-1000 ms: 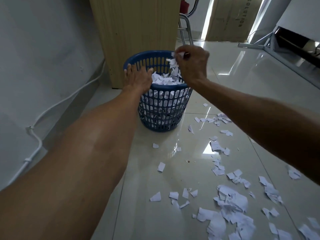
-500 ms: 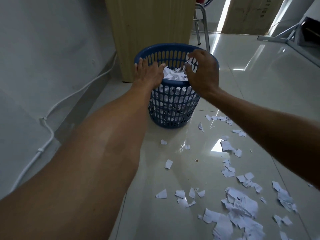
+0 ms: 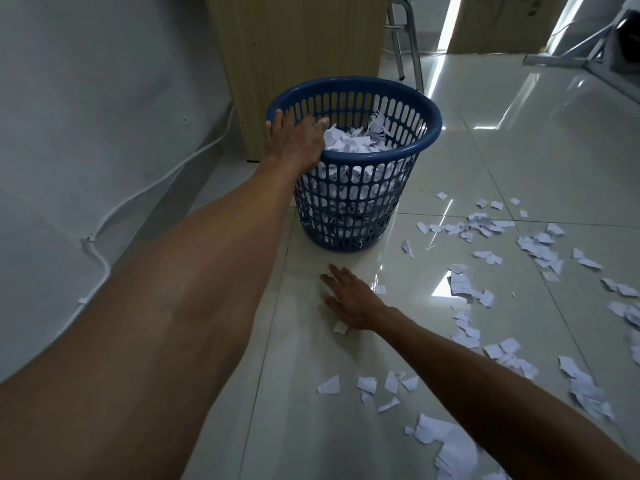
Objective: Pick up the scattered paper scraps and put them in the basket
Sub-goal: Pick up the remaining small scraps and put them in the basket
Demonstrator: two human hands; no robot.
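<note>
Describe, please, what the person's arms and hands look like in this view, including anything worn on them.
Both arms are bare from the frame edge to the fingertips: no sleeves show. The left hand and right hand carry no gloves, and no watch, bracelet or ring is visible on the sides facing the camera. The left forearm looks very broad only because it lies close to the wide-angle lens.

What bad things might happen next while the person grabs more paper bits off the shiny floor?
1. The basket looks piled high with scraps, so new ones might slide back out over the rim.
2. The left hand leans on the rim; pressing too hard may tip it.
3. The right hand, flat on the floor, may struggle to lift the thin scrap at its edge and just push it along the glossy tile.
</note>
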